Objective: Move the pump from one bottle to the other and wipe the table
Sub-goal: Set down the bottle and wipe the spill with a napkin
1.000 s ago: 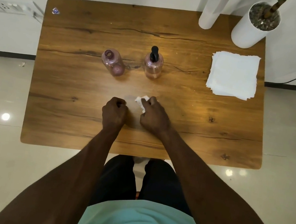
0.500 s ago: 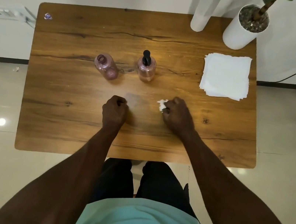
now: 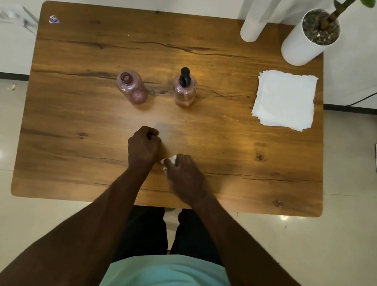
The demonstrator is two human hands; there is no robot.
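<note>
Two pinkish clear bottles stand mid-table. The left bottle [image 3: 132, 87] has an open neck with no cap. The right bottle [image 3: 184, 90] carries the black pump [image 3: 184, 76]. My right hand [image 3: 183, 174] presses a crumpled white tissue [image 3: 169, 159] onto the wooden table [image 3: 70, 149] near the front middle; only a bit of the tissue shows past my fingers. My left hand [image 3: 143, 147] rests as a closed fist on the table just left of it, holding nothing that I can see. A faint damp smear lies on the wood above my hands.
A stack of white napkins [image 3: 285, 99] lies at the right. A white plant pot [image 3: 307, 38] and a white cylinder [image 3: 254, 17] stand at the back right corner. A small sticker [image 3: 54, 19] marks the back left corner.
My right hand has slid the tissue from the right back toward the left and nearer to me, close to my left fist. The left hand stays put.
</note>
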